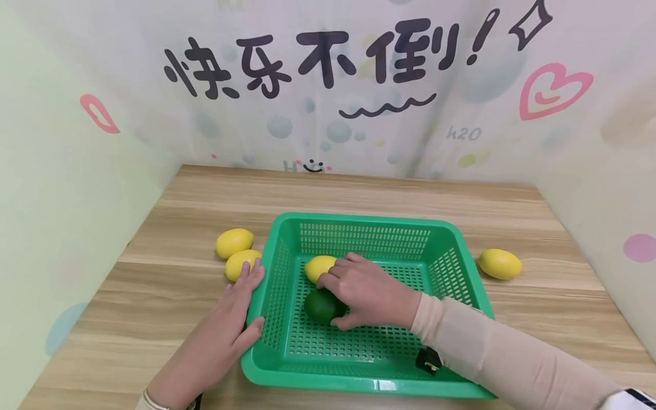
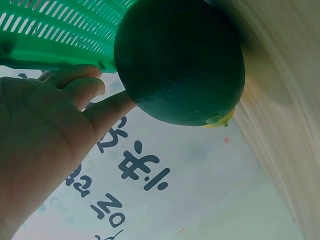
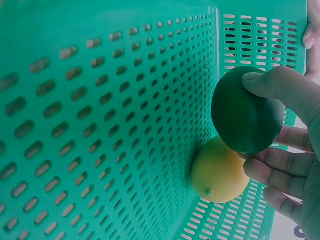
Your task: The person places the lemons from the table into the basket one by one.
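Observation:
Inside the green basket (image 1: pixel 359 384), my right hand (image 1: pixel 366 293) grips a dark green lime (image 1: pixel 322 307) between thumb and fingers. The right wrist view shows the thumb on top of the lime (image 3: pixel 245 110) and the fingers along its other side. A yellow lemon (image 1: pixel 319 267) lies in the basket right beside it. My left hand (image 1: pixel 220 330), fingers extended, rests against the basket's left rim, its fingertips over a lemon (image 1: pixel 240 265) outside. Close to the left wrist camera is another dark green fruit (image 2: pixel 182 62) on the table, not visible in the head view.
A second lemon (image 1: pixel 234 243) touches the one outside on the left. One more lemon (image 1: pixel 500 263) lies right of the basket. The wooden table (image 1: pixel 359 191) meets a printed backdrop (image 1: pixel 333 131) behind and pale walls at both sides.

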Motion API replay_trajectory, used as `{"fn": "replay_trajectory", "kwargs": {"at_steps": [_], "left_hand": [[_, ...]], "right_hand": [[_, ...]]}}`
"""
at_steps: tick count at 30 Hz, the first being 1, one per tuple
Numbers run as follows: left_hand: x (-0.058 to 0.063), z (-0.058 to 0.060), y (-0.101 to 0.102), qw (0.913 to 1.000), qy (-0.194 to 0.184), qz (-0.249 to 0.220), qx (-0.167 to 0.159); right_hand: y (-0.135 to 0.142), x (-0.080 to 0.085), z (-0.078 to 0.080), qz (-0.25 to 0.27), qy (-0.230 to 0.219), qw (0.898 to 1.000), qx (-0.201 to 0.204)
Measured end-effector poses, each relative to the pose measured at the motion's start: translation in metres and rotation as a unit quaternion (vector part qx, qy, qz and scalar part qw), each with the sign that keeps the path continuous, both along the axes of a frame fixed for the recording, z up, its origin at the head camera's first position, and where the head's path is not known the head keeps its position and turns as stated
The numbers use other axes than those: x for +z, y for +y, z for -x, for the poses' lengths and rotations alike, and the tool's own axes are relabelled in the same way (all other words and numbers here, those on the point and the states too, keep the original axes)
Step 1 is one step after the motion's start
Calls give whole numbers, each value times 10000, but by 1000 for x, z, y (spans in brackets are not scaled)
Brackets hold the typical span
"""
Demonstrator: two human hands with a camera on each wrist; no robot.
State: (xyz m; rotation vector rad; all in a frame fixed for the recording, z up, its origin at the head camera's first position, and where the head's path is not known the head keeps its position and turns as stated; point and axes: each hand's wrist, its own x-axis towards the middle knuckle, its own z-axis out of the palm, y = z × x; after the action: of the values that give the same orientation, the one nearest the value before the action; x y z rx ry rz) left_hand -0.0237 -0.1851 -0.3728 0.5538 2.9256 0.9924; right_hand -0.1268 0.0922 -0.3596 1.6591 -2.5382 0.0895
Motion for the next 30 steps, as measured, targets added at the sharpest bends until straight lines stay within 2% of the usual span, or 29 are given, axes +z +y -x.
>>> {"fn": "replay_trajectory", "kwargs": {"at_steps": [30], "left_hand": [[-1, 0, 0, 10000, -28, -12, 27]], "right_hand": [[0, -10, 3, -193, -242, 9993, -190]]}}
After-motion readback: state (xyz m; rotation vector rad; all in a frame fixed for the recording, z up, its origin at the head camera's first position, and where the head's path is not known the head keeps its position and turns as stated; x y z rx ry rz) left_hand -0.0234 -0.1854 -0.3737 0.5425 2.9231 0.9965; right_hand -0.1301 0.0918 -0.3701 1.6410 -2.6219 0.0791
